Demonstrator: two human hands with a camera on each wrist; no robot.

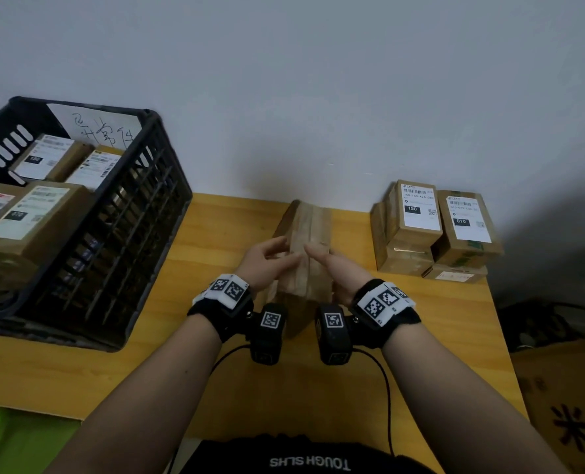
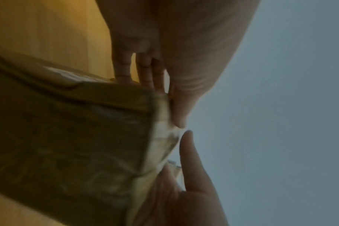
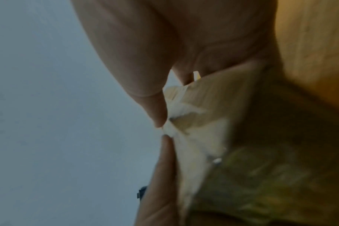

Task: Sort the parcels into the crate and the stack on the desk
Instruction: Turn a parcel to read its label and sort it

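A plain brown cardboard parcel [image 1: 306, 224] stands tilted on the middle of the wooden desk [image 1: 198, 378], with its taped face up. My left hand [image 1: 277, 253] grips its left side, thumb on top. Opposite it, my right hand [image 1: 321, 260] grips the right side the same way. In the left wrist view the parcel [image 2: 77, 137] fills the lower left, with my fingers [image 2: 124, 70] behind it. The right wrist view shows the parcel [image 3: 261, 152] blurred. A black crate [image 1: 154, 131] at the left holds several labelled parcels [image 1: 41, 213]. A stack of labelled parcels [image 1: 434, 227] stands at the back right.
A grey wall rises right behind the desk. A black cable [image 1: 385, 388] runs over the desk near my right forearm. Off the right edge are a dark object [image 1: 551, 323] and a printed carton [image 1: 571, 415]. Something green [image 1: 10, 443] lies below the front left edge.
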